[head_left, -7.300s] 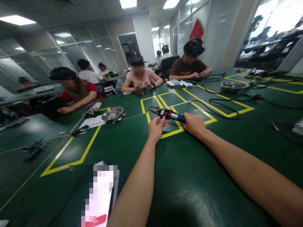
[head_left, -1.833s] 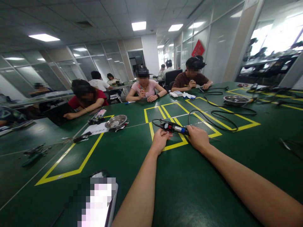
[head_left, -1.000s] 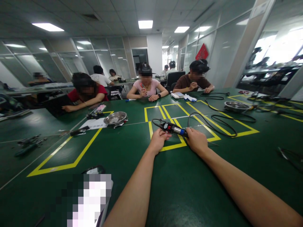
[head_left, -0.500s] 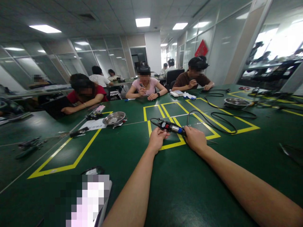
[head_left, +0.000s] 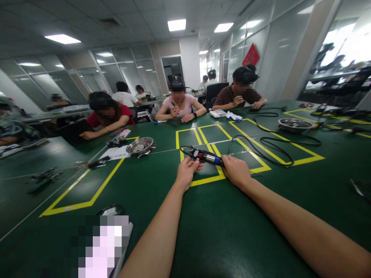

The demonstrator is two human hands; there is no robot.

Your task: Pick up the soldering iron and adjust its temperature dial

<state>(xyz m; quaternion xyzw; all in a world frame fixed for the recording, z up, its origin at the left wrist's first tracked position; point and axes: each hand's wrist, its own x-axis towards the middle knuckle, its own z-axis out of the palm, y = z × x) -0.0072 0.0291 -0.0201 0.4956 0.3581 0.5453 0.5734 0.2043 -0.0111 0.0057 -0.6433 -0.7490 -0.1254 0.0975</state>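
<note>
Both hands hold a corded electric tool (head_left: 209,157) just above the green table (head_left: 220,224). It is long and slim, with inner parts exposed: a silver cylinder, a blue band, and small red and white pieces towards its left end. My left hand (head_left: 187,172) is closed, thumb and fingers pinching near the red piece from below. Its exact contact is partly hidden. Wrapped round the black right end is my right hand (head_left: 236,168). A black cable (head_left: 184,149) loops from the tool's left end.
Yellow tape outlines (head_left: 208,180) mark the table. A metal bowl (head_left: 140,146) stands left, another metal bowl (head_left: 296,125) right. Black cable (head_left: 278,148) snakes across the right side. A blurred-out bright object (head_left: 101,247) lies near left. Co-workers (head_left: 179,106) sit across the table.
The tool and both hands sit slightly further left in view. The surroundings have shifted a little right at the far side, as the head turned. The grip looks the same.
</note>
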